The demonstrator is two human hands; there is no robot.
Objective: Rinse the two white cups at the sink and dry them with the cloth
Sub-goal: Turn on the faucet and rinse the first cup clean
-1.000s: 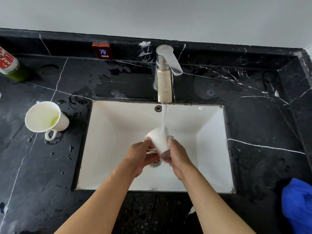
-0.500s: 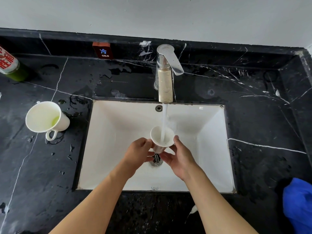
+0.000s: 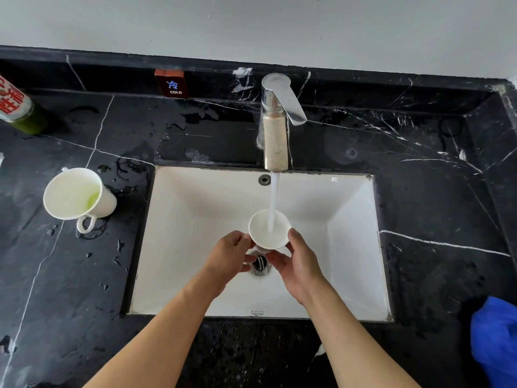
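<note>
A white cup (image 3: 264, 236) stands upright over the white sink (image 3: 195, 219), mouth up, and the tap's stream runs into it. My left hand (image 3: 230, 254) grips its left side, fingers curled round the lower part. My right hand (image 3: 298, 261) holds the right side, thumb on the rim and fingers under the base. The second white cup (image 3: 74, 196) with a handle sits tilted on the black counter left of the sink, with greenish liquid inside. A blue cloth (image 3: 496, 337) lies at the right edge of the counter.
The chrome tap (image 3: 277, 121) stands behind the sink with water running. A green bottle (image 3: 19, 110) with a red-and-white label is at the far left. A small "COLD" sign (image 3: 172, 85) leans on the back ledge. Water drops dot the wet black marble counter (image 3: 433, 191).
The cup has been turned from mouth-down to mouth-up under the stream. My hands shifted from wrapping its sides to holding it from both sides lower down.
</note>
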